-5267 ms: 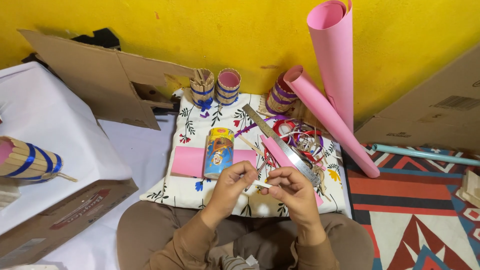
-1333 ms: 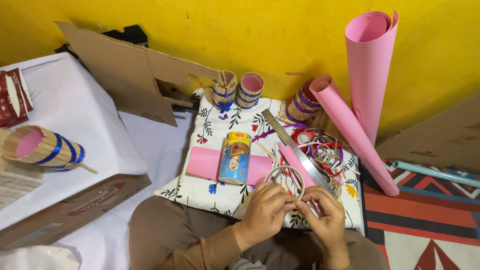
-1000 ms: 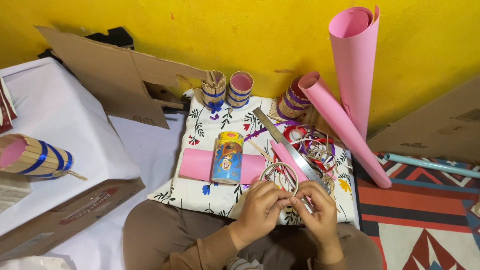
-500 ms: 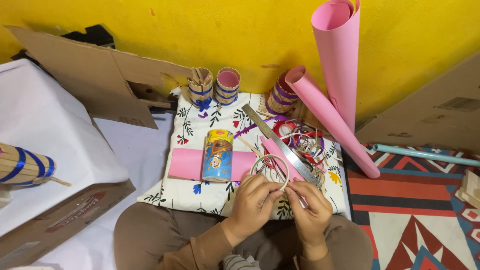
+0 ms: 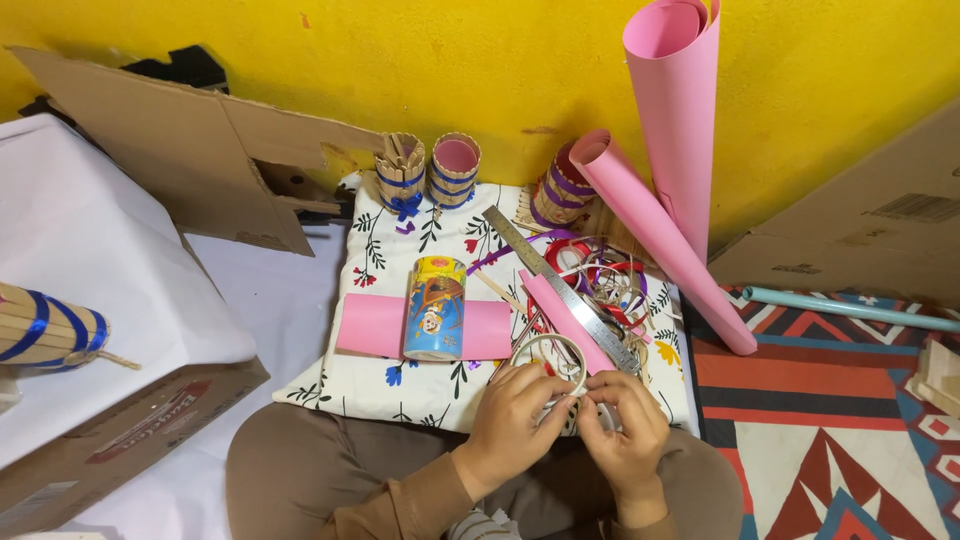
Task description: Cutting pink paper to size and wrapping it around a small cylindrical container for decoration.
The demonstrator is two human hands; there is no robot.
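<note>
My left hand (image 5: 517,412) and my right hand (image 5: 627,425) meet over my lap, at the near edge of a floral cloth (image 5: 395,375). Together they pinch a roll of clear tape (image 5: 551,362), a pale ring standing up between the fingertips. Just beyond it on the cloth lie a metal ruler (image 5: 560,288) and a pink paper strip (image 5: 566,322). A printed can (image 5: 435,308) lies on a pink paper sheet (image 5: 370,326) to the left of my hands.
Stick-built cups (image 5: 401,173) (image 5: 455,168) stand at the cloth's far edge. Pink paper rolls (image 5: 665,240) (image 5: 680,90) lean on the yellow wall. Cardboard (image 5: 170,135) at left, white-covered box (image 5: 90,300), patterned rug (image 5: 830,420), tangled ribbon rings (image 5: 600,275).
The hands have picked up the tape roll and now hold it lower and nearer my lap. The view has shifted slightly; the things on the cloth stayed put.
</note>
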